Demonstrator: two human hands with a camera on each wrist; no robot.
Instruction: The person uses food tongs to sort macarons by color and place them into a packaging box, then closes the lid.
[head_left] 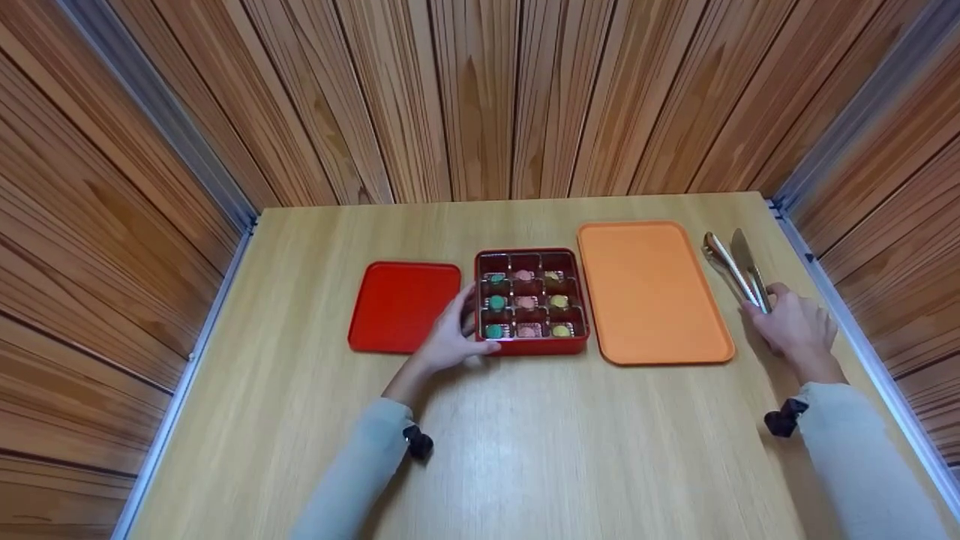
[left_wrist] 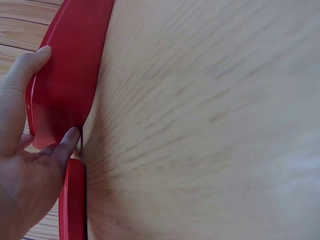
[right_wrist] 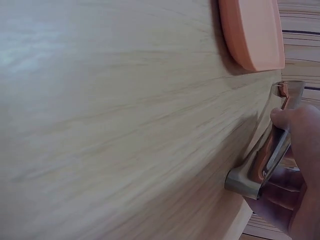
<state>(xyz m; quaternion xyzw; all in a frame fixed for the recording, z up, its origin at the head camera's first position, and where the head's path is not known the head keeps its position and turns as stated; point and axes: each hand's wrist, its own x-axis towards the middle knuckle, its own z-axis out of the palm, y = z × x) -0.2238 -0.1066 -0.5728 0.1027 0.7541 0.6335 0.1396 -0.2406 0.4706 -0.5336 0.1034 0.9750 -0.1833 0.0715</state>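
Note:
A red box [head_left: 532,346] with a dark divided insert stands on the table, holding rows of green, pink and yellow sweets [head_left: 527,302] in its compartments. My left hand [head_left: 450,334] grips its near left corner, the thumb against the front wall and the fingers along the left side. In the left wrist view, the box's red wall [left_wrist: 70,65] lies between thumb and fingers. At the right, metal serving tongs [head_left: 739,266] point away from me, their two arms spread. My right hand [head_left: 799,330] holds them near the bent end, as the right wrist view of the tongs [right_wrist: 265,157] shows.
Left of the box lies a flat red lid [head_left: 397,304], partly behind the left hand. An orange tray [head_left: 656,292] lies between the box and the tongs. Wood-patterned walls [head_left: 480,97] close the table [head_left: 570,442] in at the back and sides, with metal rails [head_left: 870,330] along the sides.

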